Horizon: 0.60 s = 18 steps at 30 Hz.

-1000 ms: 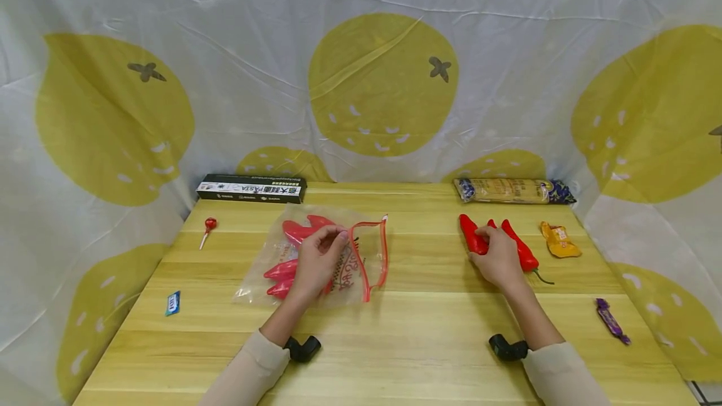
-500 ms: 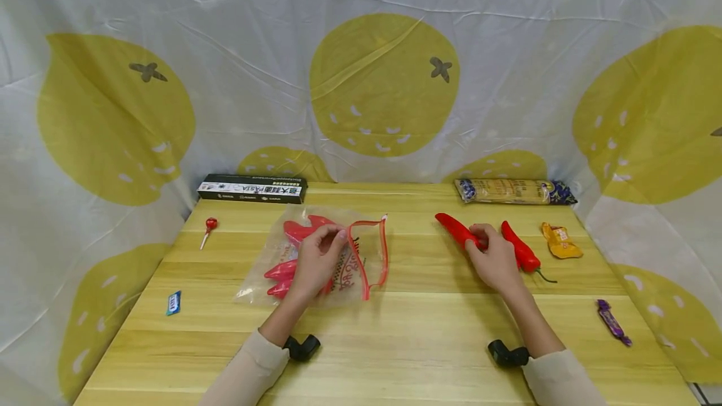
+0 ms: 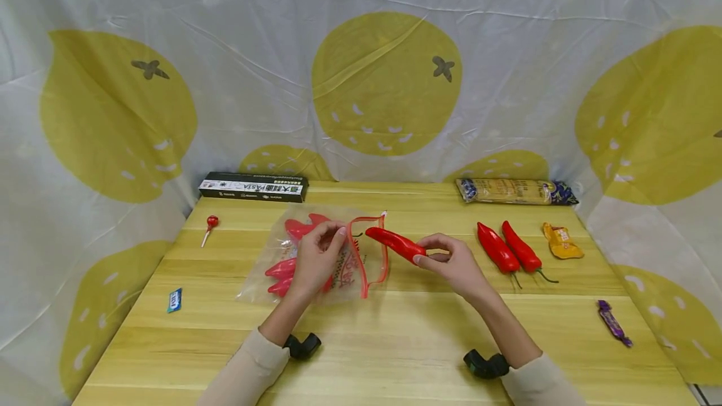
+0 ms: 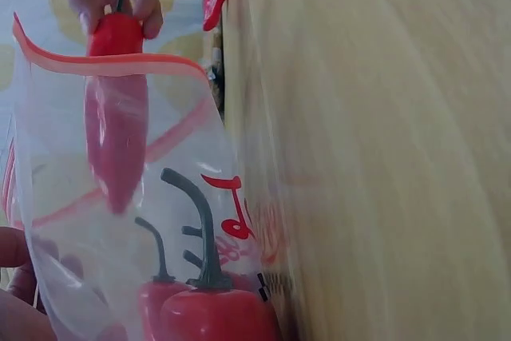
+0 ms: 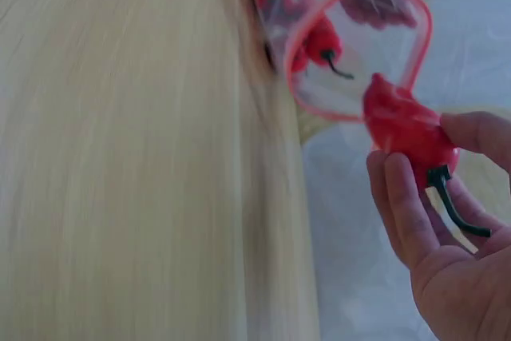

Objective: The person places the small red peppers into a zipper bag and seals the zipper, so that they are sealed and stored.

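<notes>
My left hand (image 3: 318, 259) pinches the upper side of a clear zip bag (image 3: 345, 279) near its red-edged mouth, which gapes to the right. Several red peppers (image 4: 211, 313) with green stems lie inside. Between the thumb and fingers of my right hand (image 3: 458, 268) is another red pepper (image 3: 399, 244), held by its stem end. Its tip points left at the bag's mouth; in the right wrist view the pepper (image 5: 407, 129) overlaps the rim, and I cannot tell how far in the tip is. Two red peppers (image 3: 497, 248) lie on the table at right.
A black pasta box (image 3: 254, 187) and a yellow noodle packet (image 3: 504, 192) lie along the back edge. A lollipop (image 3: 210, 229) and a small blue packet (image 3: 175, 299) are at left; an orange-wrapped sweet (image 3: 562, 241) and a purple-wrapped sweet (image 3: 613, 322) at right.
My right hand has picked a pepper from beside the other two and carried it left to the bag's mouth. The left hand and bag have hardly moved.
</notes>
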Each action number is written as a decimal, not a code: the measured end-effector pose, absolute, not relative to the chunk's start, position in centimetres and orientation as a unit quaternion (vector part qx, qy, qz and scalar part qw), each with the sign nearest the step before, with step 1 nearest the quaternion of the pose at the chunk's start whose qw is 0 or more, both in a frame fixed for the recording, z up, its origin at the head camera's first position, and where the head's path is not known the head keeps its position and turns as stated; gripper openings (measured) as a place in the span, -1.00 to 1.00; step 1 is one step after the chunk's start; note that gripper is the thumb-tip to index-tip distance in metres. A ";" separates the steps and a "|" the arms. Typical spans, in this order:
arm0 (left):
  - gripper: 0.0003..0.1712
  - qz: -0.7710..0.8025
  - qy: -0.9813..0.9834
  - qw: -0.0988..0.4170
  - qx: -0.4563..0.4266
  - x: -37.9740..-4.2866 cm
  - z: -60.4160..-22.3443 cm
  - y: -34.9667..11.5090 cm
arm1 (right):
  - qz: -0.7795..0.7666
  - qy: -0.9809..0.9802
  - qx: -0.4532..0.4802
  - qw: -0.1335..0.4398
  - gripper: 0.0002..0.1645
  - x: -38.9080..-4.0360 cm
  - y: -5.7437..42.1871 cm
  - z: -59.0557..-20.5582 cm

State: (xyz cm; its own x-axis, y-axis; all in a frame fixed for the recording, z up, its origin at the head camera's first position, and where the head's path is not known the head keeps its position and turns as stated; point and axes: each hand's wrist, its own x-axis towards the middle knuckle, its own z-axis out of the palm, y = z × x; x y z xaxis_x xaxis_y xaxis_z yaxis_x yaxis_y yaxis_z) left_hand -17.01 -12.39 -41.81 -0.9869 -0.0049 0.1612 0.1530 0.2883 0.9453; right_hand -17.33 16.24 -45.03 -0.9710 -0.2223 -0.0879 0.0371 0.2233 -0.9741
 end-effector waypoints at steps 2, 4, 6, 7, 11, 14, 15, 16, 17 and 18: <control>-0.74 -0.594 -0.800 0.067 -0.044 -17.0 -41.8 -12.4 | -0.615 0.778 -0.067 0.109 -0.56 -17.5 14.8 -45.2; -0.74 -0.594 -0.801 0.069 -0.044 -17.0 -41.8 -12.3 | -0.611 0.780 -0.081 0.108 -0.58 -17.6 13.4 -45.3; -0.74 -0.592 -0.801 0.071 -0.043 -17.0 -41.8 -12.3 | -0.608 0.781 -0.094 0.104 -0.58 -17.8 12.2 -45.4; -0.74 -0.592 -0.801 0.073 -0.043 -16.9 -41.8 -12.3 | -0.610 0.779 -0.099 0.101 -0.57 -18.0 11.6 -45.5; -0.75 -0.596 -0.798 0.078 -0.040 -16.8 -41.6 -12.2 | -0.626 0.768 -0.100 0.093 -0.58 -18.4 9.4 -45.8; -0.76 -0.603 -0.793 0.080 -0.040 -16.7 -41.6 -12.1 | -0.639 0.760 -0.085 0.087 -0.62 -18.7 8.0 -46.1; -0.76 -0.606 -0.790 0.081 -0.041 -16.7 -41.6 -12.0 | -0.642 0.758 -0.080 0.084 -0.62 -18.8 7.6 -46.2; -0.77 -0.610 -0.787 0.082 -0.042 -16.7 -41.6 -12.0 | -0.645 0.756 -0.076 0.081 -0.61 -18.9 7.2 -46.3; -0.77 -0.615 -0.783 0.085 -0.045 -16.7 -41.6 -11.9 | -0.646 0.756 -0.073 0.077 -0.59 -19.0 6.9 -46.5; -0.77 -0.618 -0.780 0.088 -0.047 -16.7 -41.7 -11.9 | -0.648 0.755 -0.073 0.073 -0.57 -19.1 6.7 -46.7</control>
State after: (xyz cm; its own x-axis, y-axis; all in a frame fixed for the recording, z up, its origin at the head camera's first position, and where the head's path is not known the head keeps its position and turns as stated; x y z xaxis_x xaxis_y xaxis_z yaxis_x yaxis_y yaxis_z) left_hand -16.75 -11.88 -41.73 -0.9800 -0.0366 0.1955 0.1819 0.2317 0.9556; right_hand -19.06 6.67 -46.73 -0.9785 -0.2055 -0.0157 -0.0158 0.1507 -0.9885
